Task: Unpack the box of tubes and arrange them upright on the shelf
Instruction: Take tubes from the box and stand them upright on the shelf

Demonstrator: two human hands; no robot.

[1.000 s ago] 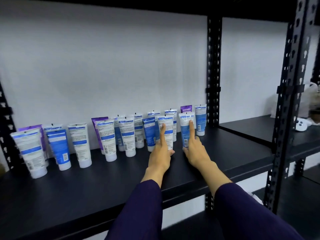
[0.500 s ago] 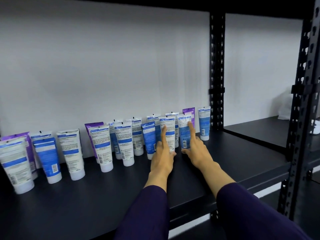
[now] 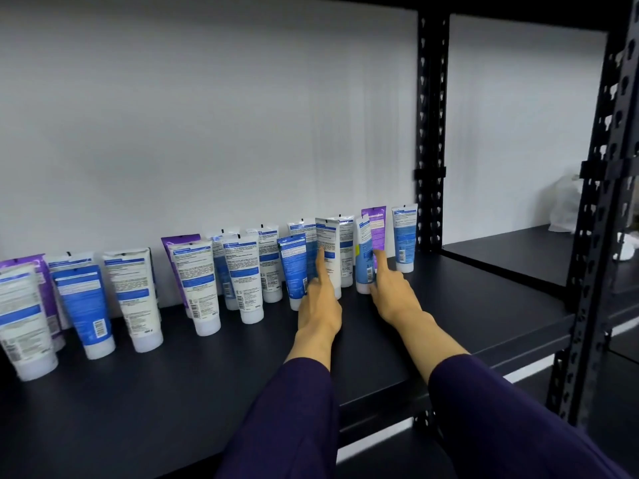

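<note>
Several white, blue and purple tubes stand cap-down in a loose row along the back of the black shelf [image 3: 466, 305]. My left hand [image 3: 320, 305] lies on the shelf board, its index fingertip pressed against a white tube [image 3: 328, 236]. To its right, my right hand [image 3: 392, 295] touches a light blue tube [image 3: 363, 261] with its index finger; that tube leans slightly. The other fingers of both hands are curled and neither hand grips anything. A purple tube [image 3: 377, 226] stands just behind the light blue one. No box is in view.
Black perforated uprights stand at the shelf's back right [image 3: 430, 133] and front right [image 3: 601, 219]. Beyond them a neighbouring shelf [image 3: 501, 250] carries a white plastic bag [image 3: 567, 209]. A white wall closes the back.
Both hands have reached further in, and the two tubes under the fingertips have slid back towards the row at the wall. The view has shifted a little.
</note>
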